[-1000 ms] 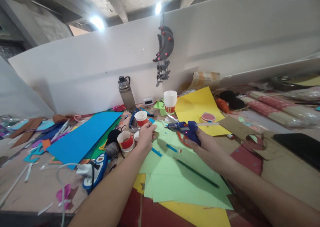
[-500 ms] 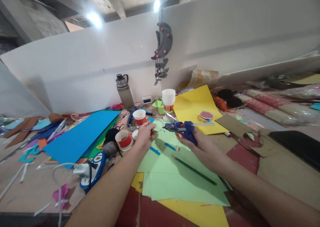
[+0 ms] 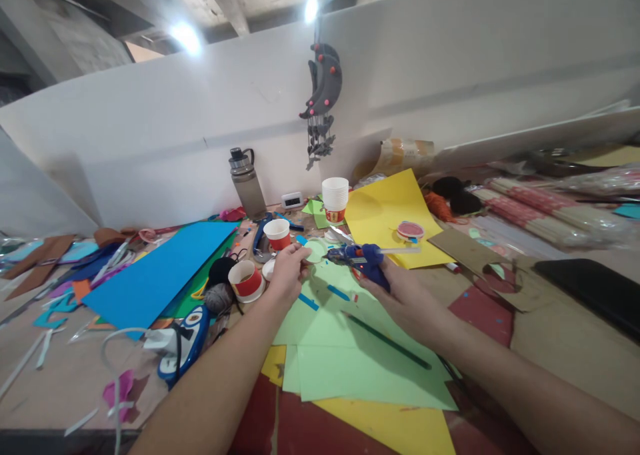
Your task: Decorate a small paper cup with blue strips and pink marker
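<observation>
My right hand point(image 3: 393, 283) is wrapped round a blue hot glue gun point(image 3: 364, 260), a glue stick jutting from its back and its nozzle pointing left. Between the fingertips of my left hand point(image 3: 290, 268) is a pale green paper disc point(image 3: 316, 251), held by its left edge close to the nozzle. Whether the nozzle touches the disc I cannot tell. Below both hands lie light green paper sheets point(image 3: 370, 375), with a dark pencil point(image 3: 387, 340) and small blue strips point(image 3: 339, 293) on them.
Left of my hands stand two red-and-white paper cups point(image 3: 247, 283), a grey yarn ball point(image 3: 219, 297) and a blue power strip point(image 3: 186, 348). Behind are a bottle point(image 3: 249, 187), stacked cups point(image 3: 335, 198) and yellow paper point(image 3: 385, 208). Cardboard point(image 3: 480, 258) lies to the right.
The whole view has shifted very slightly. My hands keep nearly the same pose, with the disc and the glue gun still held.
</observation>
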### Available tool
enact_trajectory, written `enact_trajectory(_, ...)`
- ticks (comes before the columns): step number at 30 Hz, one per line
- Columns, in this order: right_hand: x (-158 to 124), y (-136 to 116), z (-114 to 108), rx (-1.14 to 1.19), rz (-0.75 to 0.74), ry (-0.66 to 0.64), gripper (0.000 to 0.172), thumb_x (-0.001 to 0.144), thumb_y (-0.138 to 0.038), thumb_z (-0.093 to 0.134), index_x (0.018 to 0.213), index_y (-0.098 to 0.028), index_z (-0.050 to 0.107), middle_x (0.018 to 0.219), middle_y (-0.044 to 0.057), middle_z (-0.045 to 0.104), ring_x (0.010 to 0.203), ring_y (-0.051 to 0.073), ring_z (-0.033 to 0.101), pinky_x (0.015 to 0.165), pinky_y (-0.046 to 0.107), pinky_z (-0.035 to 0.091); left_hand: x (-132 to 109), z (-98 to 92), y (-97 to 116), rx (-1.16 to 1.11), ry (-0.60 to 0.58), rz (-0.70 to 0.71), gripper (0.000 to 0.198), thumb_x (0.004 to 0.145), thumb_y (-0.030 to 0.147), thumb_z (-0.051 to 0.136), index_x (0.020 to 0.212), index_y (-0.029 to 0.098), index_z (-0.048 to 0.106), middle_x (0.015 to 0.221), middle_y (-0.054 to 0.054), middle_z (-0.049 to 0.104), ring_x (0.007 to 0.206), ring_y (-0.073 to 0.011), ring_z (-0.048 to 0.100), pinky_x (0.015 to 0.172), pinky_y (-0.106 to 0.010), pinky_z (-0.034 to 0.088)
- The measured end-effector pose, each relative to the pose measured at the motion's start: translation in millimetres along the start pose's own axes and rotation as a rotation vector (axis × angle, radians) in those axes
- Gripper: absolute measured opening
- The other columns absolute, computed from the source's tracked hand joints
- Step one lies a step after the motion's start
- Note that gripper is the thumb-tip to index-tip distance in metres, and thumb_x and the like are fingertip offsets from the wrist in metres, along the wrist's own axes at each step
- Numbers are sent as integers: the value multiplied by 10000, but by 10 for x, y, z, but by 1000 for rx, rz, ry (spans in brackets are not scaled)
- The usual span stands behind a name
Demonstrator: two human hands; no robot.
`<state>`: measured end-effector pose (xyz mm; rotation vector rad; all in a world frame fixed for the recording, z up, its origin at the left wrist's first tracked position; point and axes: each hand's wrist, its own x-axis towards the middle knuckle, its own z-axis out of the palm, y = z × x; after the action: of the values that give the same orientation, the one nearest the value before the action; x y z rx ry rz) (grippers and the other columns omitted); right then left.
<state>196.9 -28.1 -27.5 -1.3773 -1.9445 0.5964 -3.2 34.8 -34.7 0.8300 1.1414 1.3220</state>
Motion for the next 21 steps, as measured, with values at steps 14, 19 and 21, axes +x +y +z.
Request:
enact_trajectory(14,-6,-10,-4,-40,8,-11,240,881,-361,409,1012,-175,487,894,104,628,777,236,569,679,354,434,12,13,-17,-3,14,8,257,528,186,693,632,171,458,515,55,423,424,-43,372,351,-172,182)
enact_trajectory(19,-3,-10,-5,-21,-8,1,238,881,-347,411,1028,-177,488,924,104,628,808,234,575,704,353,436,28,-1,-10,-12,19,22,247,533,199,689,622,168,461,519,43,446,421,-43,370,353,-177,162)
enact_trajectory(21,-2,-10,-3,-16,-16,7,240,879,-342,416,1037,-177,488,939,105,626,821,232,573,714,353,436,27,0,-14,-7,15,24,250,535,201,690,617,169,455,512,47,435,418,-42,366,352,-177,164)
